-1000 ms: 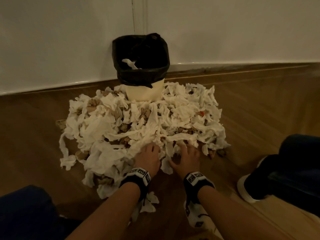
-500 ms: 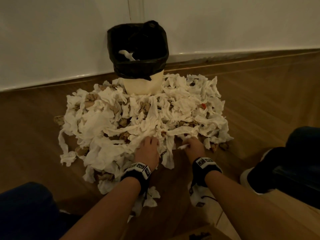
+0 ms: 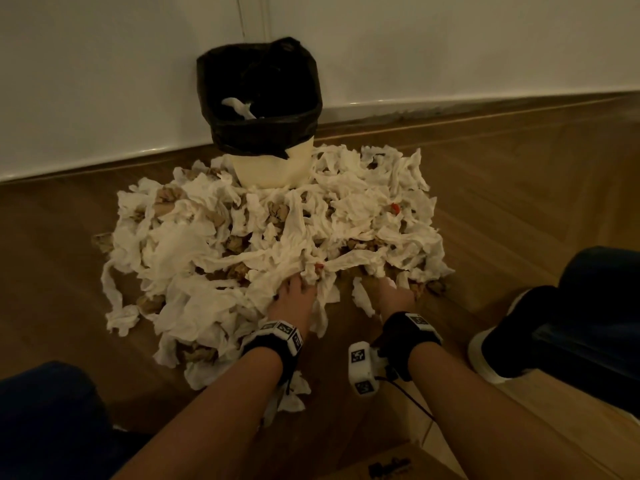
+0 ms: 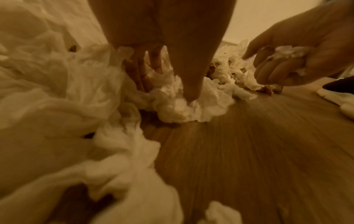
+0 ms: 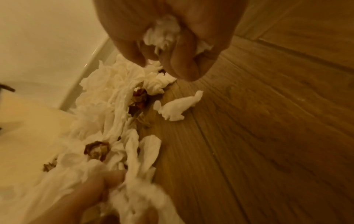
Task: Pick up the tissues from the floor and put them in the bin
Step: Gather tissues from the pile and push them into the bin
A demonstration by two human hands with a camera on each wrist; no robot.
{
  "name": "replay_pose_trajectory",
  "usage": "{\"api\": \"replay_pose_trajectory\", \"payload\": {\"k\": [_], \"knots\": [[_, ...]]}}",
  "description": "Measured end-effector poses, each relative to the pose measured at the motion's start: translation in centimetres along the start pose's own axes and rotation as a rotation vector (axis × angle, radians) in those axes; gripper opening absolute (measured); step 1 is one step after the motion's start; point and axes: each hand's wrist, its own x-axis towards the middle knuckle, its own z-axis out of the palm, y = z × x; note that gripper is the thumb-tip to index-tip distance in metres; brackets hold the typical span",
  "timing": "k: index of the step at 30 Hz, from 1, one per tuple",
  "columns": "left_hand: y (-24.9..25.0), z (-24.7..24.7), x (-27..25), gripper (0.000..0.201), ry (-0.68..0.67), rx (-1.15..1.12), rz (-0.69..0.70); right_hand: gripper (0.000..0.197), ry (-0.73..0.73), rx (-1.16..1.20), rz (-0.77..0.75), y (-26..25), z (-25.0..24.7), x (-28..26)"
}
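Observation:
A wide heap of white and brown crumpled tissues (image 3: 263, 237) covers the wooden floor in front of a cream bin (image 3: 270, 164) lined with a black bag, with one white tissue inside. My left hand (image 3: 294, 292) digs into the heap's near edge, fingers and thumb curled round a clump of tissues (image 4: 178, 109). My right hand (image 3: 394, 296), just to the right, holds a wad of tissue (image 5: 164, 33) in its curled fingers, low over the floor; it also shows in the left wrist view (image 4: 287, 60).
The bin stands against a white wall (image 3: 450, 46) with a skirting board. My dark-trousered knees (image 3: 45, 417) and a white-soled shoe (image 3: 491, 355) flank the heap. A cardboard box corner (image 3: 391, 465) sits at the bottom edge. A loose tissue (image 5: 178, 109) lies apart on bare floor.
Both hands went from lying flat on the heap's near edge to curling their fingers round tissues. The right hand shifted slightly right.

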Motion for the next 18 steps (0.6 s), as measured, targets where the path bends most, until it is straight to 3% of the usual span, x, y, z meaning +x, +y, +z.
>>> {"api": "replay_pose_trajectory", "payload": {"k": [4, 6, 9, 15, 18], "knots": [[-0.7, -0.9, 1.4, 0.036, -0.016, -0.014, 0.047, 0.046, -0.038, 0.082, 0.027, 0.0, -0.3, 0.5], [-0.9, -1.8, 1.9, 0.03, -0.025, -0.053, 0.089, 0.031, -0.117, 0.011, -0.036, -0.1, 0.0, 0.1], [-0.6, -3.9, 2.3, 0.023, 0.073, -0.165, 0.095, 0.028, -0.15, 0.219, 0.06, 0.1, 0.2, -0.2], [-0.7, -8.8, 2.5, 0.023, 0.068, -0.573, 0.044, 0.029, -0.162, 0.004, -0.033, 0.4, -0.9, -0.5], [-1.1, -11.0, 2.9, 0.023, 0.006, -0.927, -0.016, 0.028, -0.143, -0.008, -0.078, -0.2, -1.3, -0.9]]}}
